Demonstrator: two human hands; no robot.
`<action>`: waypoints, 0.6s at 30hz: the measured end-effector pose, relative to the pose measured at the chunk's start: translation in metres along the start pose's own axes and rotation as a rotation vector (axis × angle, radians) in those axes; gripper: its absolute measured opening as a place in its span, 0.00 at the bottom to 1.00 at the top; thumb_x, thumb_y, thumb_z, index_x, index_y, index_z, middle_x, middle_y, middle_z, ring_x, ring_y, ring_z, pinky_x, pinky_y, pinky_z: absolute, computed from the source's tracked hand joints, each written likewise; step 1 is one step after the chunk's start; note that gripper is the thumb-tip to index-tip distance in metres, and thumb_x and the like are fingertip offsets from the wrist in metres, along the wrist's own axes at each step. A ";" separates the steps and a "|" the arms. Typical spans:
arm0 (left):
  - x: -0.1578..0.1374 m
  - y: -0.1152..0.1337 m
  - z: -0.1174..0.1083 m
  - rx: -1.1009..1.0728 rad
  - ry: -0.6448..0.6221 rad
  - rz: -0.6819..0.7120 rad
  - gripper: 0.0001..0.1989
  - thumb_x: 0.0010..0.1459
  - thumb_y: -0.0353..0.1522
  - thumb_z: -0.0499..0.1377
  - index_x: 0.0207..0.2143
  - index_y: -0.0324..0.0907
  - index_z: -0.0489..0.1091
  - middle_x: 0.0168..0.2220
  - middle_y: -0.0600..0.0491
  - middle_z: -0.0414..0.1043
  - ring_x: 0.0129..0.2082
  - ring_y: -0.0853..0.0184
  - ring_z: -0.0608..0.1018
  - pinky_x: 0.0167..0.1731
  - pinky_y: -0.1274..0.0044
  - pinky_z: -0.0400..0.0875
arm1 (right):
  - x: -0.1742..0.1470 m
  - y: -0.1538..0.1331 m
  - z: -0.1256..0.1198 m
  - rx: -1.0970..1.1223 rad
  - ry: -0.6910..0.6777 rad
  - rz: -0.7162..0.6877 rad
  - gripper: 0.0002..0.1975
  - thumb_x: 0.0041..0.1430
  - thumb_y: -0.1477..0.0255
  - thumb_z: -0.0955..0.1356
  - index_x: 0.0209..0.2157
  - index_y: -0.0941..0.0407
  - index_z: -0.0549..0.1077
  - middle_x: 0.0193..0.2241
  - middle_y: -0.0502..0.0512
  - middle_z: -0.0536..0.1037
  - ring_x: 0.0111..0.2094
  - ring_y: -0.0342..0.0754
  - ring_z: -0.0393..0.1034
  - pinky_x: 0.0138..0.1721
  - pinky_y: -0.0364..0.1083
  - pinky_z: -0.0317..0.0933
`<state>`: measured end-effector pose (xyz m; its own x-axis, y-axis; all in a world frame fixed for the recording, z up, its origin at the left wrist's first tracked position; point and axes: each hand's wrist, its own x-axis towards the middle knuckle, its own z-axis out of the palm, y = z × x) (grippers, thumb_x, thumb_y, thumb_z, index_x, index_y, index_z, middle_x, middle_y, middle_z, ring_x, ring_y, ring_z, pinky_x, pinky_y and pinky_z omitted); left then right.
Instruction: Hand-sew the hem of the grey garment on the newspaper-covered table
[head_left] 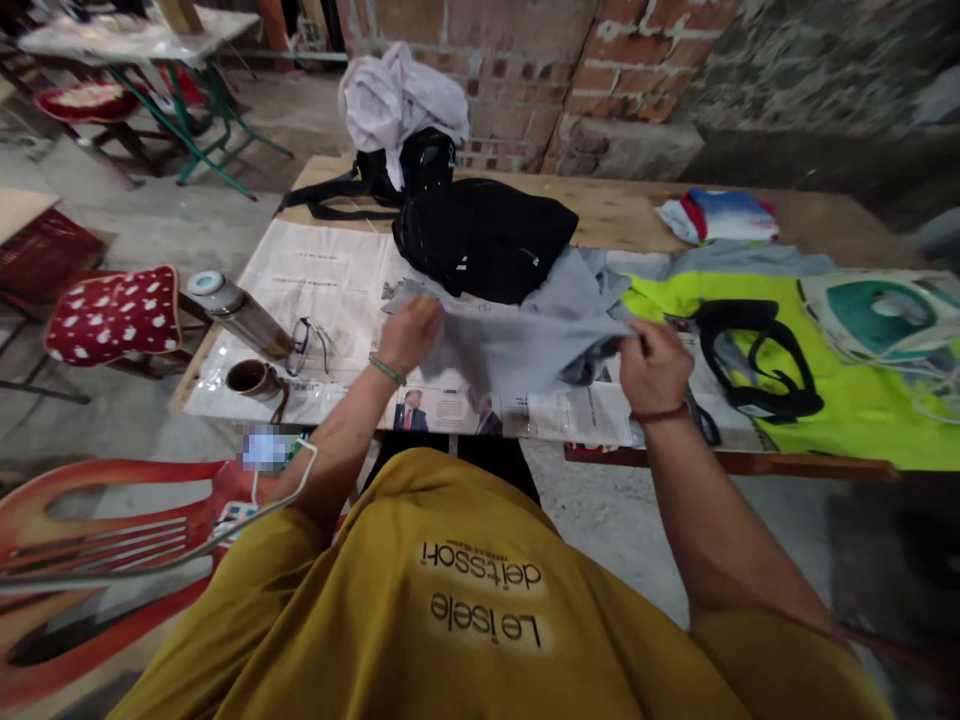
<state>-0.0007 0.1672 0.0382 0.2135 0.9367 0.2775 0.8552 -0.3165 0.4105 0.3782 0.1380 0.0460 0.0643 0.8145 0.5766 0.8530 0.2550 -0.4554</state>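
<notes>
A piece of thin grey cloth (502,345) stretches between my two hands above the newspaper-covered table. It is smeared by motion, so its kind does not show. My left hand (412,332) is closed on its left end, and my right hand (657,368) pinches the opposite end. A dark patch hangs near the right end. Just behind it lies more crumpled grey fabric (581,282), beside a black bag (484,235). Right of my right hand, a black strap loop (780,385) rests on a neon yellow garment (847,405).
On the left stand a bottle (240,315) and a brown mug (253,378), with eyeglasses (309,345) alongside. A green-and-white iron (885,310) sits at right. Folded clothing (724,215) lies at the back. A red plastic chair (112,490) is close on my left.
</notes>
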 end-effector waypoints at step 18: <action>-0.022 -0.032 0.071 0.047 -0.077 -0.208 0.20 0.59 0.30 0.58 0.54 0.42 0.73 0.62 0.41 0.67 0.62 0.50 0.69 0.59 0.57 0.66 | -0.026 -0.015 0.110 -0.104 -0.625 -0.085 0.17 0.61 0.68 0.66 0.49 0.59 0.76 0.46 0.64 0.79 0.49 0.58 0.72 0.53 0.57 0.66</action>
<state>0.0008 0.1679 -0.0431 0.0640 0.9903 0.1235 0.9053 -0.1097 0.4104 0.3065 0.1705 -0.0366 -0.2933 0.9519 0.0887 0.8898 0.3057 -0.3387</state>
